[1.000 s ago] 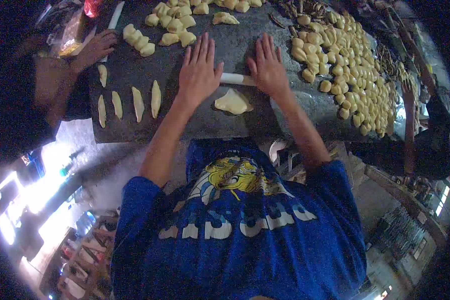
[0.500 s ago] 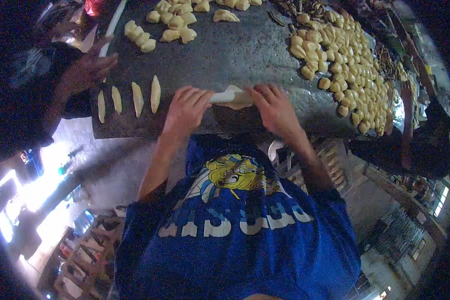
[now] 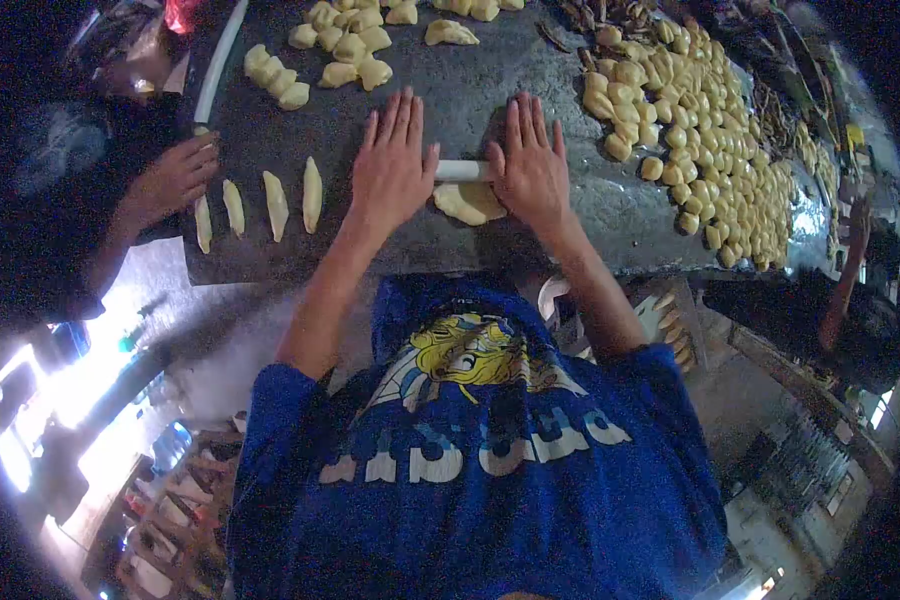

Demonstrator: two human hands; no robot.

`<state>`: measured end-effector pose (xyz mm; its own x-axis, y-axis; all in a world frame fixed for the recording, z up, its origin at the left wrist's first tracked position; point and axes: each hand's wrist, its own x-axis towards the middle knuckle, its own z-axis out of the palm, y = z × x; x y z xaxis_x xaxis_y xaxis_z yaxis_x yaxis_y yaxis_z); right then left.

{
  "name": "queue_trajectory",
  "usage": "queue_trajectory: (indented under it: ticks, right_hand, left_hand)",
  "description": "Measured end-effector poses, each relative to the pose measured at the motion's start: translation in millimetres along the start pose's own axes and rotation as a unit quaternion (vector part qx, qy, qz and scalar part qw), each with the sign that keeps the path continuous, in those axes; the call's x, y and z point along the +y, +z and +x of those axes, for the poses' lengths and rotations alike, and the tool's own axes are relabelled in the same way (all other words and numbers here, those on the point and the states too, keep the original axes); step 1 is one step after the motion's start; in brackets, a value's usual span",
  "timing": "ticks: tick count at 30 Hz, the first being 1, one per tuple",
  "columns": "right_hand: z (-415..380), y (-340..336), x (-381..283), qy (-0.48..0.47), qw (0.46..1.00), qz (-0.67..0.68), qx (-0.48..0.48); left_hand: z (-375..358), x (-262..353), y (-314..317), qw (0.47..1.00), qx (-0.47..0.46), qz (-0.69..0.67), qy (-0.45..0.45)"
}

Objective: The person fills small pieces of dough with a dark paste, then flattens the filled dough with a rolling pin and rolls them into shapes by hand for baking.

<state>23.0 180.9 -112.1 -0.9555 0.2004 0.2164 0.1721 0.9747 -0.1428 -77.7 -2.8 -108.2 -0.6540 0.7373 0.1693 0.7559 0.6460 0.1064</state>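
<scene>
A white rolling pin (image 3: 462, 171) lies crosswise under my two hands on the dark work surface (image 3: 440, 120). My left hand (image 3: 392, 165) presses flat on its left end, fingers stretched out and pointing away from me. On the right end rests my right hand (image 3: 530, 168), palm down with its fingers extended. Between the hands, just on my side of the pin, lies a flattened piece of dough (image 3: 469, 203). Four long thin dough strips, one of them (image 3: 312, 195) nearest my left hand, lie in a row to the left.
Many dough pieces (image 3: 705, 140) cover the right of the surface. More dough lumps (image 3: 350, 47) sit at the far side. At the left edge is another person's hand (image 3: 185, 170), near a pale rod (image 3: 218, 62). Another person's arm (image 3: 847, 275) shows at far right.
My hands have opened from curled around the pin to flat on it, and the pin has moved slightly away from me. More of the dough shows. The other person's left-side hand has shifted down.
</scene>
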Motion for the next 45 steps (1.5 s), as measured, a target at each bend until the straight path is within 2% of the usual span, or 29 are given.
queue_trajectory:
  ticks: [4, 7, 10, 13, 16, 19, 22, 28, 33, 36, 39, 42, 45]
  right_hand:
    - [37.1, 21.9, 21.9, -0.013, 0.999, 0.002, 0.05]
    - [52.5, 12.2, 26.8, -0.044, 0.992, 0.091, 0.073]
    - [22.1, -39.9, 27.3, -0.192, 0.973, 0.097, -0.087]
    - [-5.5, -42.8, 27.4, -0.118, 0.974, 0.014, -0.191]
    - [-26.5, -46.0, 24.2, -0.122, 0.979, 0.072, -0.145]
    - [-53.4, -40.5, 17.2, -0.087, 0.976, 0.161, -0.116]
    - [-77.9, -36.7, 9.1, -0.14, 0.985, 0.093, -0.032]
    - [-110.5, -42.7, -6.8, -0.11, 0.988, 0.104, -0.021]
    - [-108.6, -34.5, 8.1, -0.149, 0.987, 0.057, -0.015]
    - [-90.2, -44.8, 21.7, -0.178, 0.98, 0.083, -0.013]
    - [-67.3, -34.0, 31.0, -0.171, 0.98, 0.099, -0.017]
    - [-72.3, -19.9, 27.3, -0.171, 0.983, 0.068, -0.007]
    - [-88.6, -32.1, 11.9, -0.159, 0.984, 0.079, 0.03]
  left_hand:
    - [39.8, -19.6, 19.4, 0.997, 0.074, -0.014, 0.009]
    - [49.7, -25.4, 24.8, 0.996, 0.09, -0.001, 0.001]
    - [52.1, -26.8, 21.0, 0.994, 0.105, -0.008, -0.003]
    - [26.5, -14.7, 12.7, 0.995, 0.101, 0.005, -0.01]
    - [-0.6, -3.1, 4.7, 0.996, 0.085, 0.023, -0.014]
    - [-27.3, 5.6, -3.4, 0.997, 0.067, 0.026, -0.009]
    - [-53.2, 13.6, -6.1, 0.999, 0.048, -0.001, 0.004]
    - [-92.5, 15.9, -13.9, 0.998, 0.017, -0.039, 0.05]
    - [-102.2, 9.0, -10.5, 0.996, 0.027, -0.052, 0.064]
    - [-89.3, 14.3, -47.8, 0.996, -0.072, -0.003, 0.053]
    - [-75.1, 17.1, -51.6, 0.998, -0.023, 0.02, 0.046]
    - [-73.7, 11.3, -21.3, 0.991, 0.08, -0.028, 0.108]
    - [-91.0, 14.3, -7.4, 0.993, 0.06, -0.048, 0.089]
